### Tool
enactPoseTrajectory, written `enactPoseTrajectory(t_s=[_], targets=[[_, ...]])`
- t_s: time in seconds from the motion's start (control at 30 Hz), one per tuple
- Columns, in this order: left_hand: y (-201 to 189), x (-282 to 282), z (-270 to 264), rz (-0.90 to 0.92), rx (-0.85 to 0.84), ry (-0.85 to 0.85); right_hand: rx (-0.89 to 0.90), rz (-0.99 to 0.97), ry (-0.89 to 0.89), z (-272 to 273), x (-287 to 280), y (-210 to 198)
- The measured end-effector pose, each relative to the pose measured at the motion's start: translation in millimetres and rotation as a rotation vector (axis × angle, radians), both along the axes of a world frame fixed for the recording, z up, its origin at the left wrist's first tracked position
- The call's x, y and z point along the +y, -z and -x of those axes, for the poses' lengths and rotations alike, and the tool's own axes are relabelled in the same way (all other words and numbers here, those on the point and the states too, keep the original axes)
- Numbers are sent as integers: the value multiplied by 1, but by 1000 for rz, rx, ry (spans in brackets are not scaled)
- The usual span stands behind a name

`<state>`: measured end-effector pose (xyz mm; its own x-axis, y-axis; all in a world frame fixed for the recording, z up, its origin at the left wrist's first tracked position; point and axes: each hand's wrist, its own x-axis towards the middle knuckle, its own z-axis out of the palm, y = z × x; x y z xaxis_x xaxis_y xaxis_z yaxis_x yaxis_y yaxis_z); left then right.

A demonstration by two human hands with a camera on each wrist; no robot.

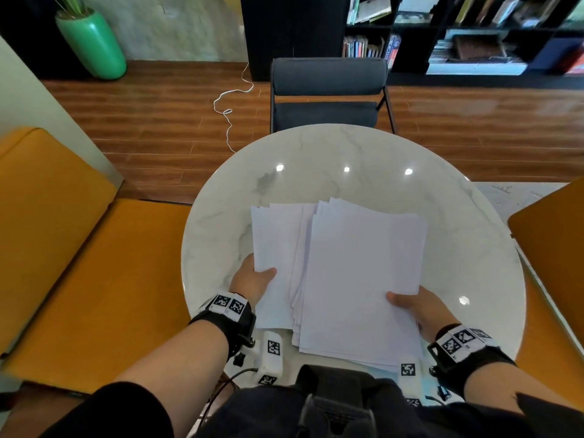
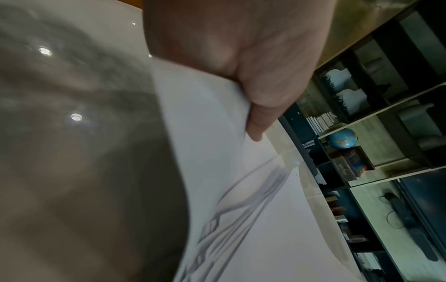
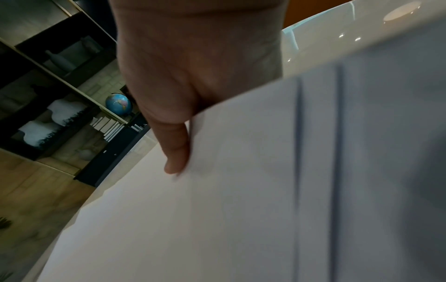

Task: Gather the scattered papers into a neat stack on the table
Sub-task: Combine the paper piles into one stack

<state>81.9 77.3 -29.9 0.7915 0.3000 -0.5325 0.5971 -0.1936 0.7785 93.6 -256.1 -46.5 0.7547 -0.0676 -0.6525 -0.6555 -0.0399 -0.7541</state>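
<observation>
Several white paper sheets form a loosely fanned bundle, held just above the near half of the round marble table. My left hand pinches the bundle's left edge, thumb on top, fingers hidden underneath. My right hand pinches the right edge the same way. In the left wrist view the left hand has its thumb pressing the papers, whose edges splay apart. Seen from the right wrist, the right hand lays its thumb on the top sheet.
A dark grey chair stands at the table's far side. Orange seats flank the table left and right. A green vase and a white cord are on the wooden floor. Bookshelves line the back.
</observation>
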Motion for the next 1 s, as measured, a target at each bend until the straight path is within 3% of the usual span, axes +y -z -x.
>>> enactPoseTrajectory(t_s=[0.17,0.4,0.5,0.63,0.73,0.9,1.0], targets=[[-6,-6,0,-25,62,28,-24,60,10,-7,-7,7],[-53,14,-11,-435,-108,-51,-16,72,-15,-12,-16,11],[-82,25,-21,-519,-175,-118,-6,58,-30,-12,-17,11],[-124,25,-34,-337,-403,-307,-4,52,-54,-12,-19,11],[-141,14,-38,-106,-466,-369,-3,48,-80,-12,-21,11],[-117,-22,-29,109,-350,-198,-5,79,-99,-11,-24,9],[-85,-47,-17,150,-231,-92,22,9,6,-9,-27,9]])
